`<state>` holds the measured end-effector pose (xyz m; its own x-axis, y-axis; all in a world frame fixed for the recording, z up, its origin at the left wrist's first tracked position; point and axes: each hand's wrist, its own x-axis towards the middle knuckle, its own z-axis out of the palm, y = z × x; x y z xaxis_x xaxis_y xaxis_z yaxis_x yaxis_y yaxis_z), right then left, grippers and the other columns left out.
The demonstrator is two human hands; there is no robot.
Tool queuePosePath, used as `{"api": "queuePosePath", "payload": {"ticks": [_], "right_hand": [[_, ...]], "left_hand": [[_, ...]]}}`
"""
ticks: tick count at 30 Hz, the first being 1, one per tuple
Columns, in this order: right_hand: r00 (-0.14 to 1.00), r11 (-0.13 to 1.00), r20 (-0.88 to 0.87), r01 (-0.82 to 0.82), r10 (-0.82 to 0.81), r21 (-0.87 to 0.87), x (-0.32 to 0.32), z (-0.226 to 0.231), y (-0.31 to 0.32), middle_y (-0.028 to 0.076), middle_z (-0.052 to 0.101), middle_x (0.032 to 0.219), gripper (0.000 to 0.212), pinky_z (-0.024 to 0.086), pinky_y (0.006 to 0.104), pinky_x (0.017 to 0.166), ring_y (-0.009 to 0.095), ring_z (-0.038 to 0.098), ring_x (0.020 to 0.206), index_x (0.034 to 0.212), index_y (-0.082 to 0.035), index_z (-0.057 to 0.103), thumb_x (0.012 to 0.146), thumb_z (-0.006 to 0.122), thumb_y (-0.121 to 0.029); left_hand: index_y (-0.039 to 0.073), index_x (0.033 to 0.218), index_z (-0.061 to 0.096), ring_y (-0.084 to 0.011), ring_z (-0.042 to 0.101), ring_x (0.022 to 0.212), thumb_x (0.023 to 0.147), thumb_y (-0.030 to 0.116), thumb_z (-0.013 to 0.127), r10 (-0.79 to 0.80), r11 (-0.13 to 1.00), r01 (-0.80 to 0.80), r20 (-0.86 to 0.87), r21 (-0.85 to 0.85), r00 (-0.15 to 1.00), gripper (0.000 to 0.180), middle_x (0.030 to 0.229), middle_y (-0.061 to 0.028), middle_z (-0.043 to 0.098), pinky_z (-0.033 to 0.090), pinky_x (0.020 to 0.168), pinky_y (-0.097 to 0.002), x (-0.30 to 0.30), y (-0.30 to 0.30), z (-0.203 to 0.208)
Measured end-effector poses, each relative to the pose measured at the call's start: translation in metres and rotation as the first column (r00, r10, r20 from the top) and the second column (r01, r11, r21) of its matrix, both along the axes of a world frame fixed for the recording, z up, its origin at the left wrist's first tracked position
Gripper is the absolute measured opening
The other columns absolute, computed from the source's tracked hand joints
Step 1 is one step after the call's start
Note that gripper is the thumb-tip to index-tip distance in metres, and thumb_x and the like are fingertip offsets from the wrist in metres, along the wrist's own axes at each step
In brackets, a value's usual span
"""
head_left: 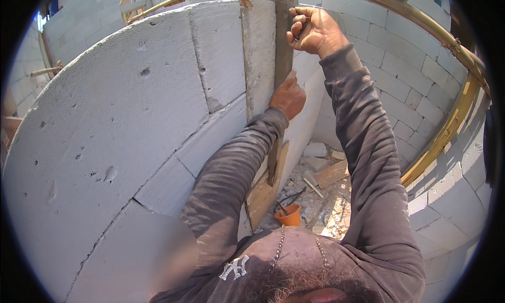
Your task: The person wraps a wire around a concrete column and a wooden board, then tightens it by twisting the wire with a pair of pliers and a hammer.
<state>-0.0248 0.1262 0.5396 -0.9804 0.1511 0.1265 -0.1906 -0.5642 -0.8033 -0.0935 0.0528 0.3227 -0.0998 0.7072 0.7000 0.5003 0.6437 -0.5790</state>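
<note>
A long, dark wooden board (284, 37) stands upright against the end of a pale block wall (131, 87), beside a grey concrete strip (259, 56). My left hand (289, 97) is closed at the board about halfway up, thumb pointing upward; part of its fingers is hidden. Higher up, my right hand (318, 32) is beside the board's top, its fingers curled in and the thumb side toward the wood. Whatever those fingers pinch is too small to make out. A thin string line (336, 7) runs off to the right near the top.
An orange bucket (288, 216) with tools in it sits on the rubble-strewn floor below. Block offcuts (315, 149) and a loose plank (331, 174) lie there too. Another block wall (389, 66) curves round on the right, with a yellow timber (442, 134) and a pole (421, 21) along it.
</note>
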Motion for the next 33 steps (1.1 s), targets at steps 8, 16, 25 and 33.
{"api": "queuePosePath", "payload": {"ticks": [8,16,25,33], "right_hand": [[0.551,0.156,-0.799,0.835,-0.240,0.528,0.013,-0.032,0.026,0.010,0.068,0.095,0.040,0.055,0.0389,0.080,0.022,0.066,0.085,0.118,0.000,0.066,0.097,0.067,-0.034],[0.236,-0.628,-0.917,0.778,0.322,-0.020,0.019,-0.002,0.046,0.008,0.066,0.105,0.025,0.056,0.0398,0.087,0.027,0.066,0.099,0.114,-0.007,0.069,0.100,0.063,-0.027],[0.308,-0.588,-0.930,0.797,0.200,0.137,0.003,-0.001,0.028,0.010,0.065,0.096,0.018,0.055,0.0404,0.084,0.029,0.064,0.092,0.101,-0.003,0.070,0.099,0.062,-0.019],[0.871,0.640,-0.454,0.459,-0.187,0.616,0.002,-0.001,0.021,0.001,0.058,0.075,0.015,0.054,0.0295,0.065,0.011,0.060,0.067,0.094,0.000,0.070,0.100,0.062,-0.012]], "left_hand": [[0.010,0.075,0.075,-0.0266,0.066,0.102,0.087,0.018,0.055,0.011,1.000,-0.011,0.004,-0.018,1.000,0.024,0.076,-0.0123,0.070,0.022,0.124,-0.0412,0.002,0.005,0.000],[0.008,0.076,0.076,-0.0284,0.067,0.103,0.087,0.016,0.055,-0.006,1.000,0.006,0.026,-0.008,1.000,0.025,0.079,-0.0150,0.072,0.021,0.125,-0.0406,0.002,0.002,0.000],[0.008,0.077,0.076,-0.0273,0.067,0.104,0.088,0.016,0.053,0.013,1.000,-0.013,-0.027,0.020,1.000,0.026,0.081,-0.0149,0.072,0.019,0.125,-0.0401,0.000,0.003,0.000],[0.008,0.075,0.077,-0.0291,0.069,0.101,0.085,0.017,0.056,-0.031,0.999,0.031,-0.005,0.027,1.000,0.025,0.081,-0.0174,0.074,0.023,0.123,-0.0412,0.002,-0.001,0.002]]}}
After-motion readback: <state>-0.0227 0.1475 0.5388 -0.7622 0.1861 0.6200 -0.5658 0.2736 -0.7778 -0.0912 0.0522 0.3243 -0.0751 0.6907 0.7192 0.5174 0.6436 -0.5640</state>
